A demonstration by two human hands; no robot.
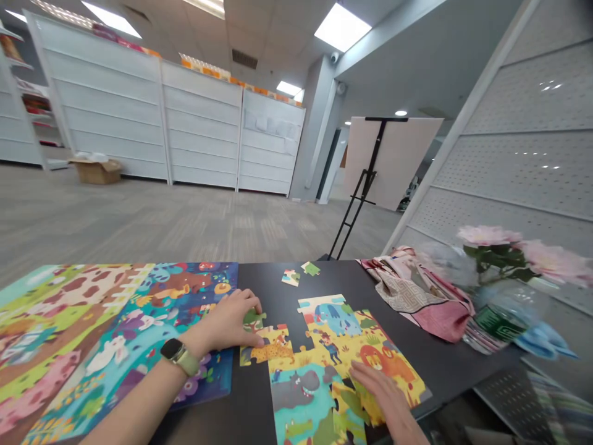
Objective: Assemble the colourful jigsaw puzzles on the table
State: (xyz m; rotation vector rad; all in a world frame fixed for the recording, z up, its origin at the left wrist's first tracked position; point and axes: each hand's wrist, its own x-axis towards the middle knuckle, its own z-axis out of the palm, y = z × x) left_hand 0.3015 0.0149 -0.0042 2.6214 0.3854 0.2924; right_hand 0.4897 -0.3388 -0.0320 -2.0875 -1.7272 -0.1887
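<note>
A partly joined animal jigsaw puzzle (319,377) lies on the dark table, showing an elephant, lions, a hippo and a leopard. My left hand (231,324), with a watch (178,355) on its wrist, has thumb and fingers closed around a green puzzle piece (254,319). That piece is at the upper left of the leopard section (273,347); whether the two interlock I cannot tell. My right hand (382,389) rests on the lion side of the puzzle, fingers stretched out and flat. Two loose puzzle pieces, one multicoloured (291,277) and one green (310,268), sit beyond the elephant.
Colourful finished picture boards (152,334) cover the table's left side. At the right are a pink patterned cloth (421,296), a plastic bottle (498,318) and pink flowers (491,238). An easel (365,179) stands past the table, and a cardboard box (97,171) is on the floor.
</note>
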